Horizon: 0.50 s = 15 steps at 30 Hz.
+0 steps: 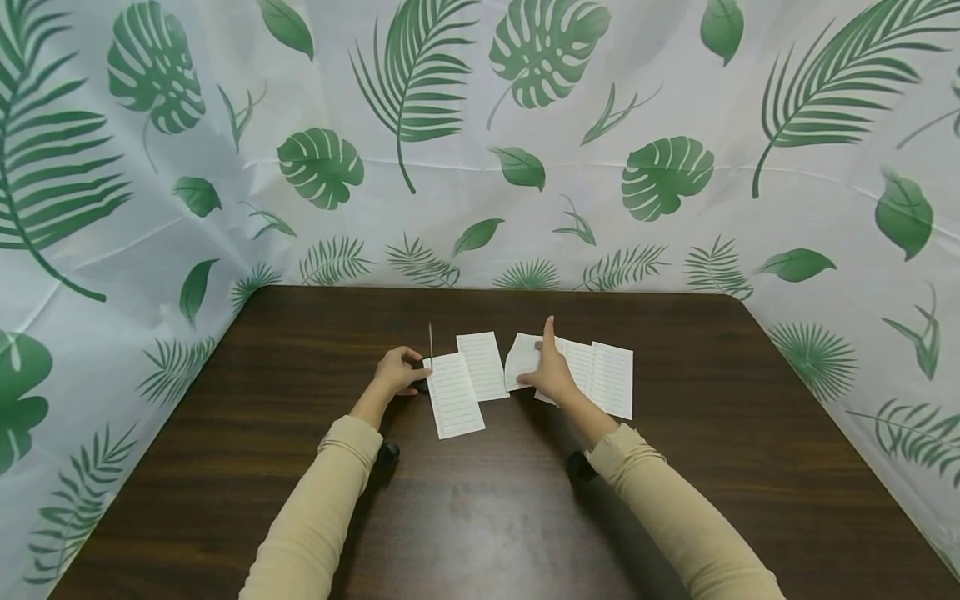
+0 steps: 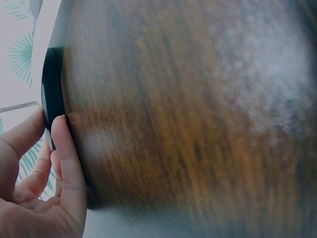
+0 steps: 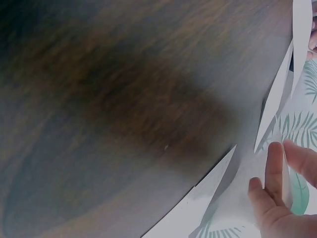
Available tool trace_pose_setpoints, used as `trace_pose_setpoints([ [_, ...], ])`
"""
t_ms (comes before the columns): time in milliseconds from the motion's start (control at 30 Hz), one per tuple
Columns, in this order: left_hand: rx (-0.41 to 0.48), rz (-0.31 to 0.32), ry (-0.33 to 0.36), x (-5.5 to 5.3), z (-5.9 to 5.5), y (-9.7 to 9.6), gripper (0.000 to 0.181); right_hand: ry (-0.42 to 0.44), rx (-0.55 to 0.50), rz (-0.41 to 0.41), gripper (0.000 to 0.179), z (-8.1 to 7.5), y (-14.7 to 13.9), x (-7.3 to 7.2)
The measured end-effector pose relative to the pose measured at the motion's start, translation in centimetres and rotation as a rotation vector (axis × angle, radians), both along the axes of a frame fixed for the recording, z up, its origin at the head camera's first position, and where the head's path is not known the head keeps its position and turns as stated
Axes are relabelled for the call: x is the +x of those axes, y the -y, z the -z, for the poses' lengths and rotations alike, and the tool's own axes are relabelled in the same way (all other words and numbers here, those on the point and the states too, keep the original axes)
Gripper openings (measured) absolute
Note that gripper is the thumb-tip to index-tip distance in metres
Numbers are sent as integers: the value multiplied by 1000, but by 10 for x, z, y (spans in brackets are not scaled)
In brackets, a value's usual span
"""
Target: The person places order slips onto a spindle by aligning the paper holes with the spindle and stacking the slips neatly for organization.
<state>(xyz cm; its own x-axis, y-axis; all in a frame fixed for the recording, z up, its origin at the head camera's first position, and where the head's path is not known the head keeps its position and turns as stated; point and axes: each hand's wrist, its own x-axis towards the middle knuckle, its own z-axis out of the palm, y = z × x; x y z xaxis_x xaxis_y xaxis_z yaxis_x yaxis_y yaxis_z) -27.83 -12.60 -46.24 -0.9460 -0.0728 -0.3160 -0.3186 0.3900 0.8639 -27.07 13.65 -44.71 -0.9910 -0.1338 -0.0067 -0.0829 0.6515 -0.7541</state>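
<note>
My left hand [image 1: 395, 372] holds the black base [image 2: 53, 94] of what looks like a bill spike, its thumb on top and fingers at the rim. A thin metal spike [image 1: 431, 346] stands upright from it. A lined paper slip [image 1: 455, 400] lies against the base and overlaps a second slip [image 1: 483, 367]. Over on the right, my right hand [image 1: 552, 372] pinches a slightly curved paper slip [image 1: 519, 360] between thumb and fingers, one finger pointing up. Part of that slip is hidden behind the hand. Two more lined slips, including the outermost one [image 1: 613, 379], lie beside it.
The slips and spike are toward the back of a dark wooden table [image 1: 480, 517]. A white leaf-patterned cloth [image 1: 480, 150] hangs behind and at both sides. Small black devices [image 1: 579, 467] sit under both wrists.
</note>
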Motion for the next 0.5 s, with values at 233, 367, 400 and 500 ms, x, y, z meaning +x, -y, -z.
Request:
trace_pose_setpoints([
  [233, -2, -1, 10, -2, -1, 0, 32, -147, -37, -43, 48, 0, 1, 1],
  [367, 2, 1, 6, -1, -1, 0, 32, -192, -57, -18, 30, 0, 3, 0],
  [400, 7, 0, 3, -1, -1, 0, 32, -205, -56, -8, 27, 0, 2, 0],
  [500, 0, 4, 4, -1, -1, 0, 33, -203, -45, 15, 41, 0, 1, 0],
])
